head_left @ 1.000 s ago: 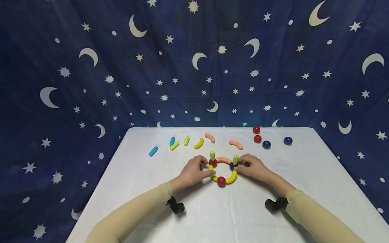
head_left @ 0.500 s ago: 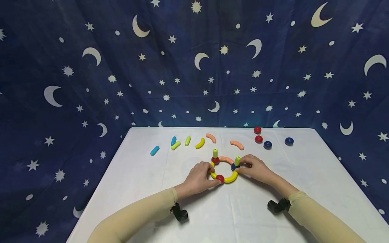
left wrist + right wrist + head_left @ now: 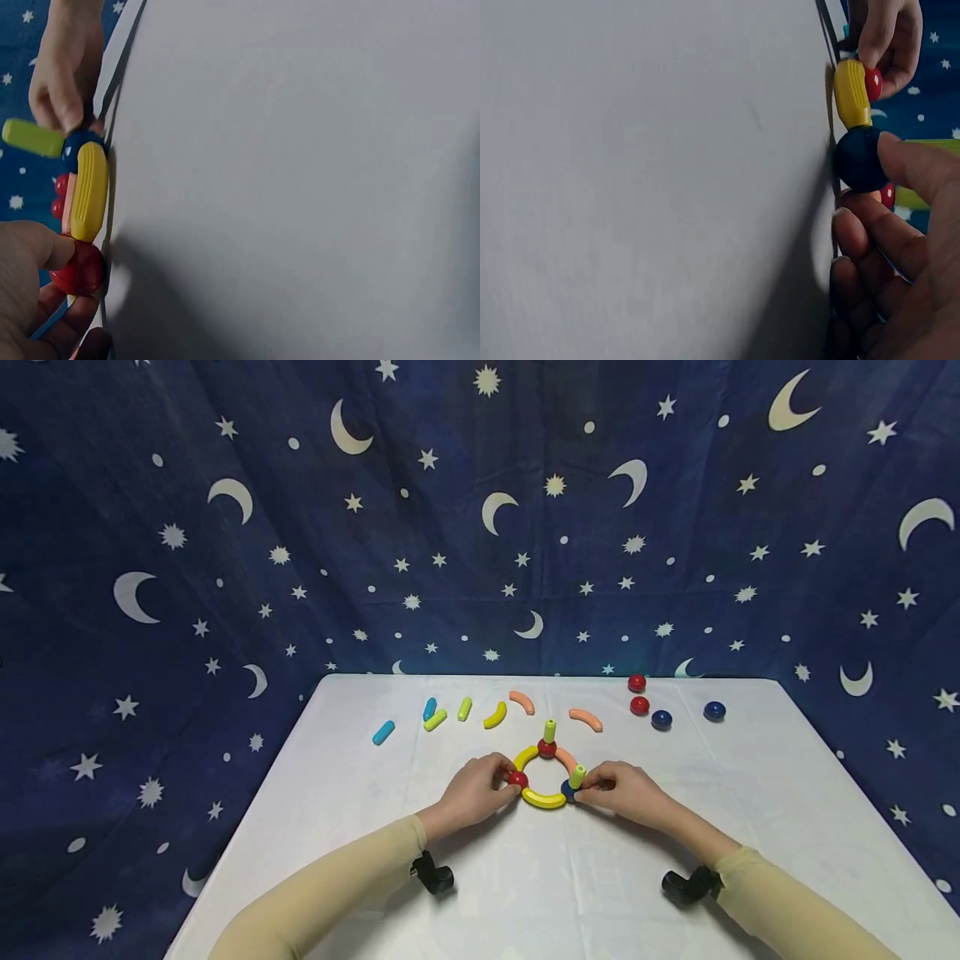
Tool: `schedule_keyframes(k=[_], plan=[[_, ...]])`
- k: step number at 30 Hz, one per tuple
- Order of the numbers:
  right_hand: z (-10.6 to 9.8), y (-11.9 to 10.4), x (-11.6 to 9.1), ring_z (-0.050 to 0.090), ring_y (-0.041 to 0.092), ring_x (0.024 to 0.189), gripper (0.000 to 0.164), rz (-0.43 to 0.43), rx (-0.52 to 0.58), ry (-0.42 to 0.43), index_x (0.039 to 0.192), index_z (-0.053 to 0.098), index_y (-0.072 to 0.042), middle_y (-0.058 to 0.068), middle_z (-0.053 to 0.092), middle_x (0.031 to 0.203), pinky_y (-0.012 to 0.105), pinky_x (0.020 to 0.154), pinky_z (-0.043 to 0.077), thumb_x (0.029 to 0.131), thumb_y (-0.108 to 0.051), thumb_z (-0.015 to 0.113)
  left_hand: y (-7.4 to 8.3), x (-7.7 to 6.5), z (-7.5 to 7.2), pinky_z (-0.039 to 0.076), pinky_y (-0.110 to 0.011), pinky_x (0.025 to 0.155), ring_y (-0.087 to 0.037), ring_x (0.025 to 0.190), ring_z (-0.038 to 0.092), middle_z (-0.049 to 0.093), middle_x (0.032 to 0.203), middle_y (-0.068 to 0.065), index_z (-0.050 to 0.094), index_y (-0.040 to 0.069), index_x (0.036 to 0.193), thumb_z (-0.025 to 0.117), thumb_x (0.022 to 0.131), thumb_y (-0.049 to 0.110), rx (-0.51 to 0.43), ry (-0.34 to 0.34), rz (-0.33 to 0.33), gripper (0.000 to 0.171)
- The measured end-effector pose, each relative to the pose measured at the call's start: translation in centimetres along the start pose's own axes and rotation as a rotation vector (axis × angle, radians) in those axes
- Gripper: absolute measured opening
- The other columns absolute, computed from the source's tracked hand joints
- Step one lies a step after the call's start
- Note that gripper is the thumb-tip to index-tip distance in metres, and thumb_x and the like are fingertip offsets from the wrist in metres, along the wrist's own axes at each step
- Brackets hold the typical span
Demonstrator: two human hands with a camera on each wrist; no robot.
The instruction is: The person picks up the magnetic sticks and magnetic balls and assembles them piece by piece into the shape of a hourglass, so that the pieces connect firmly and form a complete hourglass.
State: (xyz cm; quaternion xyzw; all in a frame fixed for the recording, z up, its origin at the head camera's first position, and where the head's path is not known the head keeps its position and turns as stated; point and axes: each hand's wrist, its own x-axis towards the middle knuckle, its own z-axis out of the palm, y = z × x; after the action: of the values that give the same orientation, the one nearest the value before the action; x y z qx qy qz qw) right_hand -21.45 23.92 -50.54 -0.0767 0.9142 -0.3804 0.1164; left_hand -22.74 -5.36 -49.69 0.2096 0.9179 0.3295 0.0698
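A ring of magnetic-looking toy pieces lies at the table's middle. Its curved pieces are a near yellow one [image 3: 543, 799], a far-left yellow one [image 3: 526, 757] and a salmon one [image 3: 566, 760]. My left hand [image 3: 475, 788] pinches the red ball [image 3: 79, 270] at the ring's left between thumb and fingers. At the right, my right hand [image 3: 628, 792] holds the dark blue ball [image 3: 861, 159], thumb on its top. A lime stick [image 3: 577, 776] leans up from the blue ball. Another lime stick [image 3: 550, 731] stands upright on the far red ball [image 3: 547, 749].
Behind the ring lie blue sticks [image 3: 383, 732], loose lime sticks [image 3: 436, 720], a yellow curved piece [image 3: 495, 716] and salmon curved pieces [image 3: 586, 720]. Loose red balls [image 3: 639, 706] and blue balls [image 3: 662, 720] sit back right. A starry cloth [image 3: 450, 527] hangs behind the white table [image 3: 540, 893].
The ring has turned clockwise as seen from above. Its near red ball moved to the left, and the stick-bearing red ball to the far side. My left hand shifted from the yellow piece to the red ball.
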Motion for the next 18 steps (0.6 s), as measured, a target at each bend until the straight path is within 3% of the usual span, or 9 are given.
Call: schedule_keyframes(k=[8, 14, 16, 18], plan=[[0.8, -0.6, -1.4, 0.058, 0.018, 0.092, 0.018, -0.114, 0.073, -0.139, 0.102, 0.081, -0.023, -0.009, 0.071, 0.097, 0.030, 0.076, 0.049, 0.090, -0.037, 0.079, -1.4, 1.3, -0.8, 0.049, -0.031, 0.081, -0.014, 0.091, 0.057, 0.066, 0.103, 0.006, 0.066, 0.012, 0.128, 0.071, 0.097, 0.025, -0.147, -0.037, -0.023, 0.033], [0.5, -1.4, -2.0, 0.055, 0.019, 0.088, 0.010, -0.159, 0.050, -0.287, 0.098, 0.080, -0.025, -0.009, 0.070, 0.096, 0.032, 0.072, 0.043, 0.094, -0.032, 0.074, -1.7, 2.5, -1.2, 0.049, -0.032, 0.088, -0.014, 0.098, 0.058, 0.067, 0.111, 0.005, 0.066, 0.012, 0.131, 0.068, 0.100, 0.023, -0.218, -0.084, -0.021, 0.033], [0.0, -1.1, -1.7, 0.054, 0.019, 0.083, 0.010, -0.141, 0.041, -0.267, 0.095, 0.079, -0.022, -0.006, 0.069, 0.092, 0.032, 0.068, 0.042, 0.095, -0.030, 0.072, -1.6, 2.9, -1.3, 0.048, -0.032, 0.089, -0.014, 0.098, 0.058, 0.067, 0.112, 0.005, 0.066, 0.013, 0.132, 0.068, 0.100, 0.022, -0.211, -0.097, -0.014, 0.033], [-0.5, -0.6, -1.1, 0.054, 0.018, 0.079, 0.012, -0.094, 0.037, -0.163, 0.095, 0.077, -0.018, -0.003, 0.068, 0.089, 0.031, 0.065, 0.043, 0.096, -0.029, 0.072, -1.5, 3.3, -1.4, 0.048, -0.033, 0.089, -0.015, 0.099, 0.058, 0.068, 0.113, 0.005, 0.066, 0.013, 0.132, 0.067, 0.100, 0.022, -0.206, -0.106, -0.002, 0.033]])
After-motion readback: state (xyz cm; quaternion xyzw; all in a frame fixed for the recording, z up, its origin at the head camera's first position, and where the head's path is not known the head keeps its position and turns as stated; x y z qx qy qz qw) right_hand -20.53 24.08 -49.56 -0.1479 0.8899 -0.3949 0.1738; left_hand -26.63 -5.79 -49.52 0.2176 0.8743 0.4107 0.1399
